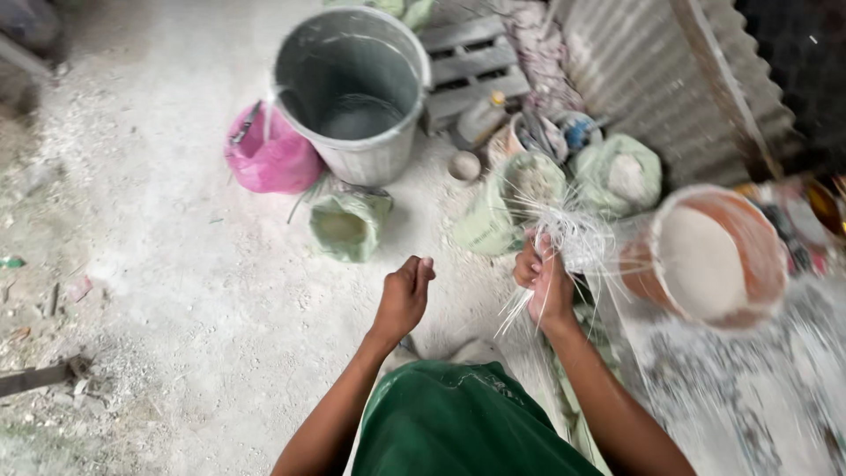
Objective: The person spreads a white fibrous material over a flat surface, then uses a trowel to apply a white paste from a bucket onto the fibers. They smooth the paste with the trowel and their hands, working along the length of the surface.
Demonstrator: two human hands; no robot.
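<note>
Right hand (545,280) grips pale fibre bundle (564,251); seemingly upright, ends splaying.

Dusty floor (159,256) lies open leftward; grey bin (352,88), green sacks (348,225) (clustered ahead), orange bowl (709,256) block right.

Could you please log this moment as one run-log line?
right hand: grips bundle of white fibres | left hand: loosely closed, empty, apart | nearby: grey bucket, pink bag, orange tub of white powder
</note>
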